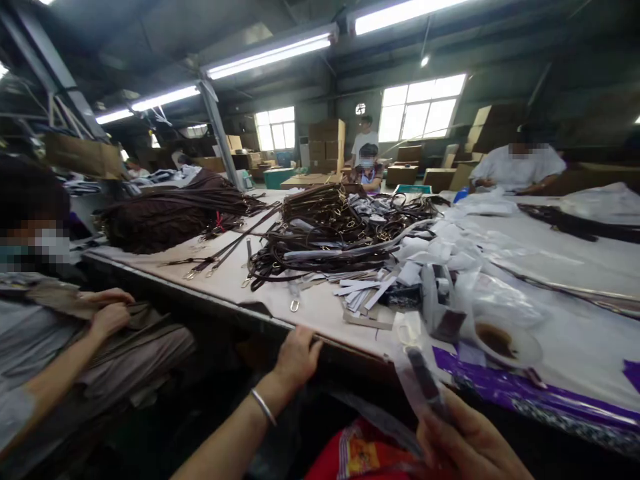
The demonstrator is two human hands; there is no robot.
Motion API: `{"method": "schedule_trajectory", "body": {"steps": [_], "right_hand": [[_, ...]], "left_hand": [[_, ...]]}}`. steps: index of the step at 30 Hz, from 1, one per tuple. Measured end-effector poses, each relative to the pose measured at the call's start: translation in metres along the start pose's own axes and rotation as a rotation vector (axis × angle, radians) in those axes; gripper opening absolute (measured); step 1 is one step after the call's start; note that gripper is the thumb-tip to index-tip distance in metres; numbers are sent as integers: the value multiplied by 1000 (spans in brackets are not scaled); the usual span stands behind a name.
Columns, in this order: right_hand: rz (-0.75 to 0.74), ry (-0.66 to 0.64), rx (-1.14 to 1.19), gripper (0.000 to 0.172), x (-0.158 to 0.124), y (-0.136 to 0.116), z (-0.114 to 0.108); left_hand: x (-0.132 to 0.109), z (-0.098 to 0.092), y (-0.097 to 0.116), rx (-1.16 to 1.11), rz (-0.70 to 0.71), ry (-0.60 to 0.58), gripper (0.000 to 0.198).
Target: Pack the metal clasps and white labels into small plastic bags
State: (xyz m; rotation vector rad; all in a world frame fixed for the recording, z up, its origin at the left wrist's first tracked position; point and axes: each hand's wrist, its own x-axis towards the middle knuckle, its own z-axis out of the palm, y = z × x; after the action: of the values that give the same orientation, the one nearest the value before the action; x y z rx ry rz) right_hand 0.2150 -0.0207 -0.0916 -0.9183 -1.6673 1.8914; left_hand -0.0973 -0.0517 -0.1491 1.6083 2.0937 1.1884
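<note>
My right hand (463,437), at the lower right, grips a dark strap (424,375) whose metal buckle end (411,333) points up inside a clear plastic sleeve (400,353). At the front edge of the table (340,337) is my left hand (297,360), a metal bangle (263,407) on its wrist. Its thumb stands apart from the loosely bent fingers, and nothing shows in them. Just beyond that hand a metal ring (295,305) lies on the tabletop. A big heap of dark straps (320,247) with gold-coloured clasps spreads behind it.
White paper strips (360,293) fill a small box. Clear plastic bags (500,293), a bowl with brown contents (505,343) and purple wrap (490,380) lie to the right. At left a person's hands (110,313) hold brown cloth. Other people work across the table.
</note>
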Motion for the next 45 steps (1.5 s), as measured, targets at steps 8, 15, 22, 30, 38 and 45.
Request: {"method": "schedule_trajectory", "body": {"steps": [8, 15, 22, 30, 38, 45], "right_hand": [[-126, 82, 124, 41, 17, -20, -14], [-110, 49, 132, 46, 21, -19, -18], [-11, -23, 203, 56, 28, -5, -23], [-69, -61, 205, 58, 37, -1, -30], [-166, 65, -30, 51, 36, 4, -28], [-220, 192, 126, 50, 41, 11, -17]], "left_hand": [[81, -3, 13, -197, -50, -36, 18], [43, 45, 135, -933, -69, -805, 51], [43, 72, 166, -1070, -353, -647, 38], [17, 75, 170, -874, -299, -608, 39], [19, 72, 159, -762, -86, -277, 22], [-2, 81, 156, -895, -152, -500, 31]]}}
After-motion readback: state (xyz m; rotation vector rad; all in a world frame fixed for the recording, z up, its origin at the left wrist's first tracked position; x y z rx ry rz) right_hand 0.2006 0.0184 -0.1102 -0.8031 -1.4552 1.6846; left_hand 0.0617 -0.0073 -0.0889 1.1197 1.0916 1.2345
